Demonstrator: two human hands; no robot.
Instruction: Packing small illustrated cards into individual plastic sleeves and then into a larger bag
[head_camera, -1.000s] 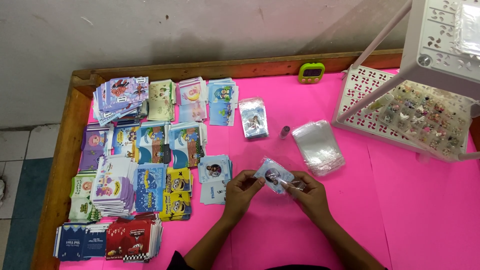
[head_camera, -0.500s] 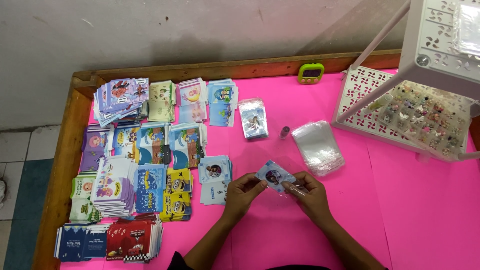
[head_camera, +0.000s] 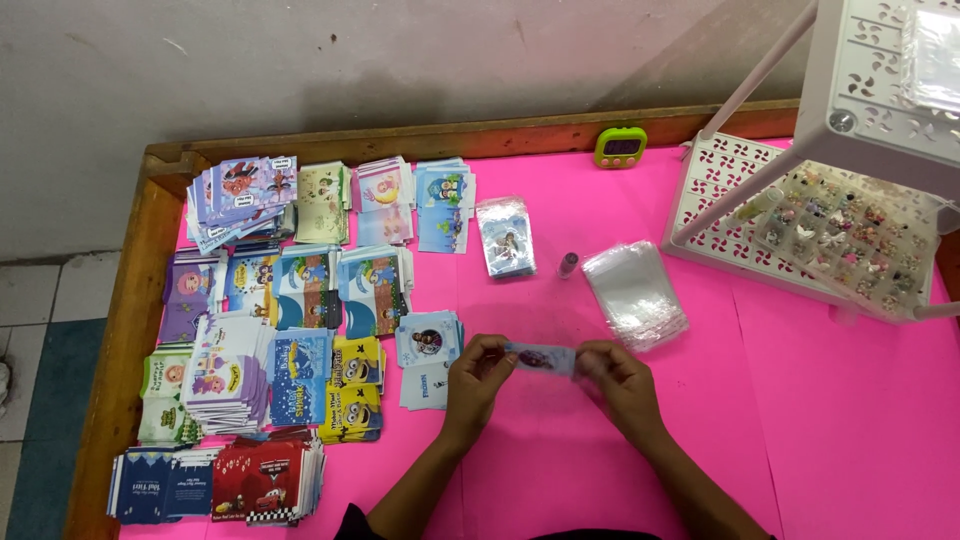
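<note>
Above the pink bench (head_camera: 780, 420), the head view shows a left hand (head_camera: 472, 378) and right hand (head_camera: 622, 385) holding a small light-blue picture card (head_camera: 541, 358) stretched between them, fingers pinched on each end. Stacks of cartoon cards (head_camera: 290, 330) sit to the left; a pile of clear sleeves (head_camera: 634, 293) lies just beyond the right hand. The thin card could bend or slip if the pinch tightens unevenly.
</note>
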